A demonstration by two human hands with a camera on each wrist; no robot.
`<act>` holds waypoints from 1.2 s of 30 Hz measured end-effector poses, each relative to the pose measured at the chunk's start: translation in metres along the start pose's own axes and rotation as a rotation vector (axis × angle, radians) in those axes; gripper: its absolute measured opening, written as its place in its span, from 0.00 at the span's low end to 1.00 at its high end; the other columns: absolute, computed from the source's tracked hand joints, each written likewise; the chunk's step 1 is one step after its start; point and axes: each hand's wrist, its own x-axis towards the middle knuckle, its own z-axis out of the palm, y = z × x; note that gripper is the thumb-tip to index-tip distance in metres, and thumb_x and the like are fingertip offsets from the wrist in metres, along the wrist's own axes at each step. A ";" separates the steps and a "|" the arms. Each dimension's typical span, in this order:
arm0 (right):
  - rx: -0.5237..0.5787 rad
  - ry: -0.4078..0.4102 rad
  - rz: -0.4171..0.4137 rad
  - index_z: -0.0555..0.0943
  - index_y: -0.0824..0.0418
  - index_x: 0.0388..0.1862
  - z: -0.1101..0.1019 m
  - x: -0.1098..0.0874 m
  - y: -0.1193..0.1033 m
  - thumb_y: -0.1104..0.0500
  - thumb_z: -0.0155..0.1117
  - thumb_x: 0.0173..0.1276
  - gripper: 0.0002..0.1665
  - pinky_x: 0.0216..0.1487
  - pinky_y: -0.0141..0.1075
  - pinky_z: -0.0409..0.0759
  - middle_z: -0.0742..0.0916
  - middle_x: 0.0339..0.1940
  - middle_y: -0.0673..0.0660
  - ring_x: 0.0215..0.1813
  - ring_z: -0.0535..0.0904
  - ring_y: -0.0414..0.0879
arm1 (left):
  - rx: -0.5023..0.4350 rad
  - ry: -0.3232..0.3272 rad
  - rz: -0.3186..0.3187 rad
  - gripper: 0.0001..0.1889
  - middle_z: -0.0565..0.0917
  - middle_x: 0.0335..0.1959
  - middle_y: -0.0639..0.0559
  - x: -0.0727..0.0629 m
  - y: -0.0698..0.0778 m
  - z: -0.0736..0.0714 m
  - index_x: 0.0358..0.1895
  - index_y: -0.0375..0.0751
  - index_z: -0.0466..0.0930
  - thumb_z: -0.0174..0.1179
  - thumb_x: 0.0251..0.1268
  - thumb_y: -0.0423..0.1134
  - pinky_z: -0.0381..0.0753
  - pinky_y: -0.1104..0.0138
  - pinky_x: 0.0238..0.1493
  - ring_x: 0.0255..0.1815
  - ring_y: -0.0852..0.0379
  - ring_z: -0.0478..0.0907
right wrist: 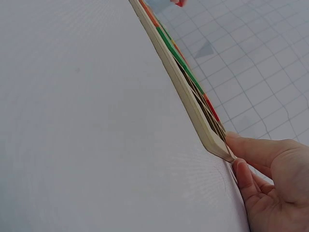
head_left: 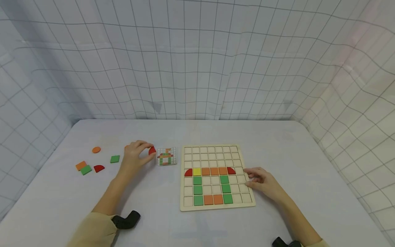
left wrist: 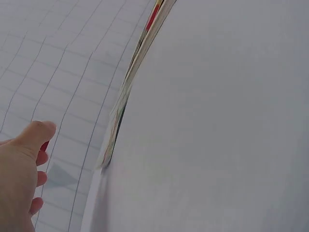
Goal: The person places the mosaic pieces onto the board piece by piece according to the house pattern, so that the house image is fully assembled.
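My left hand point(head_left: 133, 156) pinches a red quarter-circle tile point(head_left: 152, 150) between thumb and fingers, just left of a small printed pattern card point(head_left: 166, 160). Only a sliver of that red tile shows past the thumb in the left wrist view. At the right edge of a wooden grid board point(head_left: 217, 210), the thumb and fingertips of my right hand point(head_left: 263, 180) rest lightly, fingers loosely bent. On the board, a row of red, yellow and orange tiles point(head_left: 214, 171) runs across the middle. Two columns of green tiles point(head_left: 198, 190) stand below it, with orange squares point(head_left: 213, 199) between their lower ends.
Loose tiles lie left of my left hand: an orange disc point(head_left: 96, 150), a green square point(head_left: 115, 159), a red quarter circle point(head_left: 99, 168), and an orange square point(head_left: 81, 165) touching another green square point(head_left: 86, 170). An orange piece point(head_left: 126, 146) is partly hidden behind the left hand. White gridded cloth point(head_left: 197, 68) surrounds the table.
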 end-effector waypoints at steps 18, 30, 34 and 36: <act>0.001 0.001 0.015 0.75 0.67 0.55 0.000 0.000 0.000 0.61 0.68 0.56 0.27 0.41 0.25 0.73 0.77 0.43 0.59 0.42 0.72 0.39 | -0.133 -0.254 0.090 0.13 0.79 0.35 0.51 0.012 0.058 0.078 0.37 0.40 0.83 0.70 0.46 0.40 0.68 0.58 0.37 0.35 0.53 0.72; 0.008 0.002 0.009 0.75 0.67 0.55 0.000 0.001 -0.001 0.62 0.68 0.56 0.26 0.41 0.25 0.73 0.77 0.44 0.60 0.42 0.72 0.38 | -0.223 -0.403 0.033 0.13 0.78 0.38 0.52 0.014 0.068 0.094 0.41 0.42 0.83 0.66 0.52 0.42 0.69 0.56 0.44 0.37 0.55 0.71; 0.008 0.001 0.011 0.75 0.67 0.55 0.000 0.000 -0.002 0.62 0.68 0.56 0.26 0.41 0.25 0.73 0.77 0.44 0.60 0.42 0.72 0.39 | -0.229 -0.436 0.012 0.12 0.78 0.38 0.53 0.014 0.068 0.095 0.42 0.43 0.83 0.65 0.54 0.43 0.66 0.50 0.50 0.38 0.55 0.71; 0.006 0.003 0.018 0.75 0.67 0.55 0.000 0.000 -0.002 0.62 0.68 0.56 0.26 0.41 0.26 0.73 0.78 0.44 0.60 0.42 0.72 0.39 | -0.228 -0.448 0.008 0.12 0.77 0.38 0.53 0.014 0.068 0.095 0.42 0.44 0.83 0.64 0.55 0.43 0.66 0.50 0.50 0.39 0.55 0.71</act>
